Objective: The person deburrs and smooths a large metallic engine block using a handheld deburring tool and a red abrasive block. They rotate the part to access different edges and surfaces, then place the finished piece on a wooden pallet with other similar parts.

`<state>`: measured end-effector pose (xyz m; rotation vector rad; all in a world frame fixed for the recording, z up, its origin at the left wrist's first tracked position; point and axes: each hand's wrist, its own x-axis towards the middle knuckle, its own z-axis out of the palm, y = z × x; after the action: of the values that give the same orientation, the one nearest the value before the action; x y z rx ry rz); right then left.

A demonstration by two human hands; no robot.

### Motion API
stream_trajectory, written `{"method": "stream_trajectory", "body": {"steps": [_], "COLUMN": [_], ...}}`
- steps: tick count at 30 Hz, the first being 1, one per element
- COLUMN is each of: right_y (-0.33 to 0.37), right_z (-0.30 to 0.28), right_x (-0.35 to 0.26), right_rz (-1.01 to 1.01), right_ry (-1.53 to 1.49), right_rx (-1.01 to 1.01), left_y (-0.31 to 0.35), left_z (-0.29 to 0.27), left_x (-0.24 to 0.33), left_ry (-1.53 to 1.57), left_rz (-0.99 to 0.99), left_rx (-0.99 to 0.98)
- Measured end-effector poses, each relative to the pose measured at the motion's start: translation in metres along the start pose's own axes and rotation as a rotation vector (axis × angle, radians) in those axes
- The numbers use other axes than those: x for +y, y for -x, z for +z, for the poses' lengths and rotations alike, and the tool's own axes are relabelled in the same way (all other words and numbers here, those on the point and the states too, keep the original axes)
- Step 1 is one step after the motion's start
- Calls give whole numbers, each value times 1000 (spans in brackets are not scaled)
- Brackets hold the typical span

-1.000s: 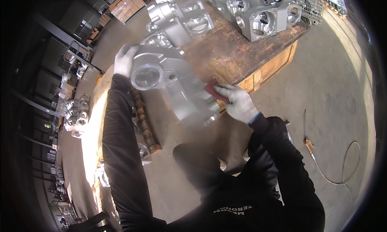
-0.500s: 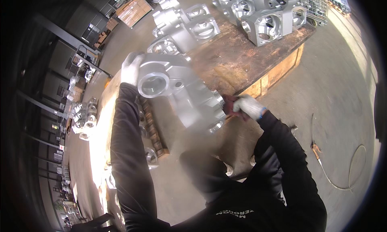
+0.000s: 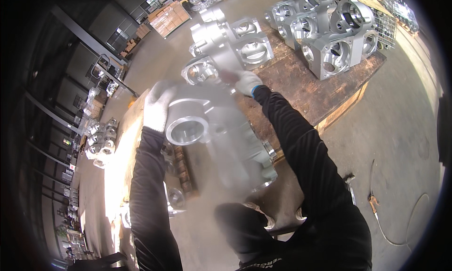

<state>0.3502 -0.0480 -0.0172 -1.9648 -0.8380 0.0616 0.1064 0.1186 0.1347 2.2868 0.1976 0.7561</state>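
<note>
A silver-grey metal casting (image 3: pixel 221 144) with a large round bore is tilted in front of me above the near edge of the wooden table (image 3: pixel 301 94); parts of it are blurred. My left hand (image 3: pixel 157 106), in a white glove, grips its upper left end beside the bore. My right hand (image 3: pixel 248 83), also gloved, is closed on a dark red cloth or scouring pad (image 3: pixel 229 76), smeared by motion. That hand is at the casting's far edge, and whether the pad touches the metal I cannot tell.
More castings stand on the table, one group (image 3: pixel 230 45) just behind my hands and another (image 3: pixel 334 40) at the far right. An air blow gun (image 3: pixel 373 203) with a hose lies on the floor at right. Stacked boxes (image 3: pixel 169 19) stand far back.
My right hand has moved with the red pad from the casting's right end up and left to its far edge. In the picture, the casting and my left hand sit lower.
</note>
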Motion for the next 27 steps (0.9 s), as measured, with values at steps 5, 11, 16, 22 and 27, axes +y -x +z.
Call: {"method": "stream_trajectory", "body": {"steps": [5, 11, 16, 22, 27], "right_y": [10, -9, -16, 46, 121], "right_z": [-16, -9, 24, -15, -7], "right_x": [26, 37, 49, 72, 62], "right_rz": [-200, 250, 245, 109, 112], "right_ry": [155, -356, -297, -416, 11], "right_rx": [-241, -230, -411, -353, -323], "left_y": [6, 4, 2, 2, 0], "left_z": [2, 4, 6, -1, -4], "left_x": [2, 17, 16, 5, 7], "left_ry": [163, 54, 26, 23, -764], "left_rz": [-76, -142, -25, -96, 557], "left_rx": [19, 30, 14, 15, -56]}}
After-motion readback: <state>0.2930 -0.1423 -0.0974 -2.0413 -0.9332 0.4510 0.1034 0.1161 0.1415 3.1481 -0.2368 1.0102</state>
